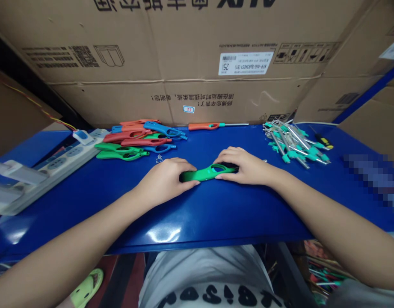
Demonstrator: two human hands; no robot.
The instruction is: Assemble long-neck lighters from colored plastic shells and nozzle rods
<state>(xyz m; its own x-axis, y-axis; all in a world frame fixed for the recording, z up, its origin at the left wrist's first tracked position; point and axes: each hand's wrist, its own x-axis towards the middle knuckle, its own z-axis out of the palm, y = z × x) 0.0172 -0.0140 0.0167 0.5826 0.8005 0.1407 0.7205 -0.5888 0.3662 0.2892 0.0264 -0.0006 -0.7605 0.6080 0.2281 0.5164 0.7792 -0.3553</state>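
Handle (pixel 201 174), green, spans crosswise between our left hand (pixel 164 179) and right hand (pixel 244 167), fingers (pixel 191 185) gripping opposite ends, neither hand nearer.

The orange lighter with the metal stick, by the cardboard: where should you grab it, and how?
Probably by the thick orange handle, left of the green piece, coming from above and the front. The orange lighter lies along the cardboard, which blocks the back, and its metal stick is much thinner, so harder to grip.
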